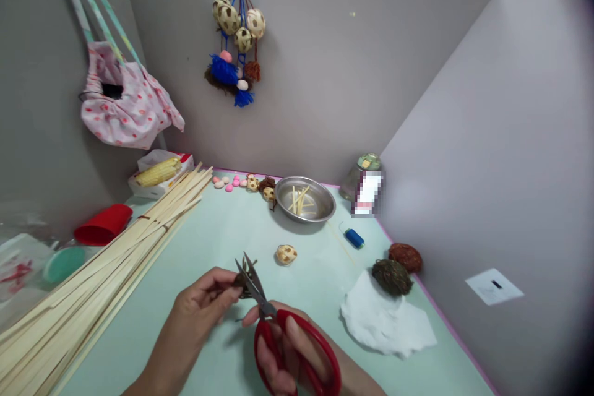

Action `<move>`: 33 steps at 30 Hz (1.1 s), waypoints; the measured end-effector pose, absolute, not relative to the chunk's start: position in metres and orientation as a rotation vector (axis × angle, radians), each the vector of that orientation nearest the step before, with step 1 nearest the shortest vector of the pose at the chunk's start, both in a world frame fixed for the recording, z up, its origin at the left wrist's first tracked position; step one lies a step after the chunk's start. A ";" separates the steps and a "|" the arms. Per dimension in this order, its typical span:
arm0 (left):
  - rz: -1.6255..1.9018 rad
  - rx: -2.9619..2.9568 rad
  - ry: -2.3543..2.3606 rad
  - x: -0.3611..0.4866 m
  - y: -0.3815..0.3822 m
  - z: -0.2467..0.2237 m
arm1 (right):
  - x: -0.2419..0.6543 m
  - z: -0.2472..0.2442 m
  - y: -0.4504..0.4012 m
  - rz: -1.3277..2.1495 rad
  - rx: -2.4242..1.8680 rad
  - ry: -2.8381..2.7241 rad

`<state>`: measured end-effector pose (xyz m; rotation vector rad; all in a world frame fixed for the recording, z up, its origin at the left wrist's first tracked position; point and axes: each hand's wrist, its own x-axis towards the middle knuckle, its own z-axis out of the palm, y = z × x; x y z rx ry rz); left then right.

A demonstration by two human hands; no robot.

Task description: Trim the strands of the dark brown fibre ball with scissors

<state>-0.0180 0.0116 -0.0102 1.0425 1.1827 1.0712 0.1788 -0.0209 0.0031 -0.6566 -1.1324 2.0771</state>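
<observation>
Left hand: I saw the left hand (202, 306) at lower left of centre, its thumb and fingers pinched together on the thread.
Thread: The dark thread (241, 283) was just below the middle of the frame, at those fingertips, with the scissors in front of it. I judged it light, soft and easy to fray, so a small pinch beside the blades, clear of their edges, seemed the good hold.
Right hand: The right hand (299, 340) was at bottom centre, closed on the handles, with fingers passed through the loops.
Scissors: The scissors (266, 308) pointed up and a little left, blades apart. Whether they touched the thread, I could not tell. I judged them stiff and rather heavy, smooth at the handles, to be held only there.
Ball: The woven ball (286, 254) lay alone near the centre. It looked light and hollow, so I would have held it gently around its widest part.
Bowl: The steel bowl (320, 198) was above it, with short strips inside.
Spool: The blue spool (354, 238) lay right of centre.
</observation>
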 end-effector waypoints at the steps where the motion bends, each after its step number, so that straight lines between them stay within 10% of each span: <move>1: 1.030 1.075 1.154 -0.016 0.011 -0.009 | 0.179 0.006 -0.020 2.090 -0.657 -1.120; 33: 0.915 1.436 1.123 -0.009 0.005 -0.001 | 0.177 0.016 -0.017 1.999 -0.740 -1.225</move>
